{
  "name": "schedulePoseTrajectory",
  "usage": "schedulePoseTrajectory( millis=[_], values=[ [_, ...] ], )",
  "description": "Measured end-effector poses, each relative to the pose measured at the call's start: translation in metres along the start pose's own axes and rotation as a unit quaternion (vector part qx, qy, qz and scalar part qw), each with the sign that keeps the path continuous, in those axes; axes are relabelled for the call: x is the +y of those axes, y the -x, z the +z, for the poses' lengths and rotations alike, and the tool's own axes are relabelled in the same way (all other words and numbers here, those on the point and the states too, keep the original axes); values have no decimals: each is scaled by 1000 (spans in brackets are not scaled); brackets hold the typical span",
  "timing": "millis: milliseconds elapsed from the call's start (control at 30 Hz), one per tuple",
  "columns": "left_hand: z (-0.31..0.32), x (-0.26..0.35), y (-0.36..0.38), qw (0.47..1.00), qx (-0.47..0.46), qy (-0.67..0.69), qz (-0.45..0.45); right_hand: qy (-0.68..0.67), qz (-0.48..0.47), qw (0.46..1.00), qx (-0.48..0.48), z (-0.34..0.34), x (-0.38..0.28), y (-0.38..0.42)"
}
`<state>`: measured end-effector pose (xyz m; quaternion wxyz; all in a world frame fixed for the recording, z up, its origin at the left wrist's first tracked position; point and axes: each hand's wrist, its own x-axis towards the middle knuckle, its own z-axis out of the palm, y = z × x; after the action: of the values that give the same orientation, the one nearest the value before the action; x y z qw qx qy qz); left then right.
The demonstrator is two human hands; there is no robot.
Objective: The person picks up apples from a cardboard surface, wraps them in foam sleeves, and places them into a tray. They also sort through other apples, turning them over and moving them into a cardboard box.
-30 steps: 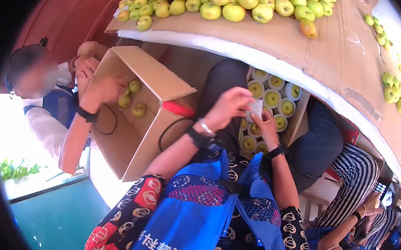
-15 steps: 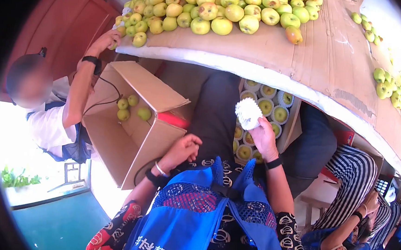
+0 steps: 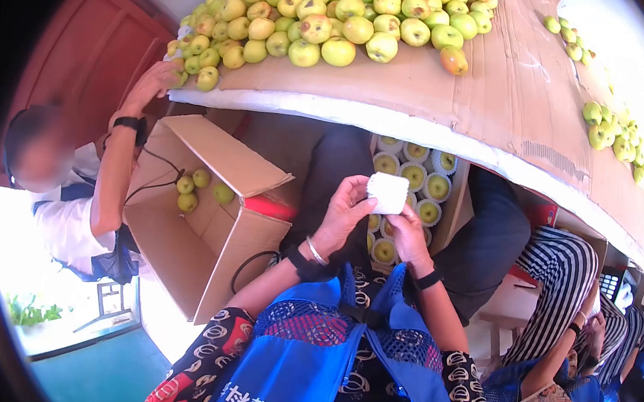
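Both hands hold a white foam fruit net point(image 3: 387, 194), which looks flattened, in front of my lap. My left hand point(image 3: 346, 212) pinches its left edge between thumb and fingers. From below and to the right, my right hand point(image 3: 408, 235) grips the lower corner of the net. Just beyond my hands, between my legs, stands a box point(image 3: 457, 214) of green-yellow apples point(image 3: 413, 174), each in its own white foam net. My hands and the net cover part of this box.
Loose apples point(image 3: 338, 51) are heaped on the cardboard-covered table point(image 3: 493, 108) ahead. At left, an open carton point(image 3: 217, 257) holds several apples point(image 3: 189, 184). Beside it, another person's hand point(image 3: 155, 81) reaches the heap's edge. A person in striped trousers point(image 3: 559, 274) sits at right.
My left hand has moved up and right from my lap and now grips the foam net. My right hand has drawn the net slightly lower. The view has shifted a little.
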<state>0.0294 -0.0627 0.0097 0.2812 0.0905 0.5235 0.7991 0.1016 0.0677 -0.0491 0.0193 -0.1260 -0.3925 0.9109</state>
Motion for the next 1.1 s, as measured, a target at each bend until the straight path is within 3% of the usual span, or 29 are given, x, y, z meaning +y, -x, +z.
schedulePoseTrajectory(
  millis=[33,133,233,333,433,500,600,667,767,800,833,933,967,1033,1100],
  values=[
    [-3,-1,1,1000,-1,3,-5,0,1,1000,5,-2,3,2],
    [-17,-3,-1,998,-26,-9,-53,200,-7,979,-42,-2,4,0],
    [-25,-9,-5,990,-4,73,-117,126,33,991,-42,-10,16,-5],
    [-32,-16,-5,982,-30,50,-181,158,14,986,-55,-17,25,-5],
    [-35,-23,-5,983,-33,18,-179,167,38,983,-61,-20,25,-6],
    [-38,-25,-6,983,-40,15,-177,305,13,948,-89,-33,33,-10],
    [-36,-17,-5,978,-97,-12,-185,227,23,971,-71,-13,17,-8],
    [-33,-14,-3,976,-97,35,-190,388,-79,916,-69,-6,12,-10],
    [-35,-24,-6,970,-121,-34,-207,447,-100,887,-61,-16,32,-12],
    [-35,-27,-7,970,-113,-60,-207,559,-181,804,-92,-41,60,-21],
    [-34,-29,-9,971,-114,-61,-203,561,-184,802,-93,-36,50,-20],
    [-27,-29,-8,985,-18,57,-162,460,-180,868,-51,-21,20,-11],
    [-23,-26,-8,985,-21,54,-161,459,-184,868,-50,-24,17,-10],
    [-16,-25,-7,991,41,35,-119,305,-143,933,131,-20,3,-7],
    [-17,-35,-7,996,37,-28,-79,237,-142,949,150,-4,-11,0]
  ],
)
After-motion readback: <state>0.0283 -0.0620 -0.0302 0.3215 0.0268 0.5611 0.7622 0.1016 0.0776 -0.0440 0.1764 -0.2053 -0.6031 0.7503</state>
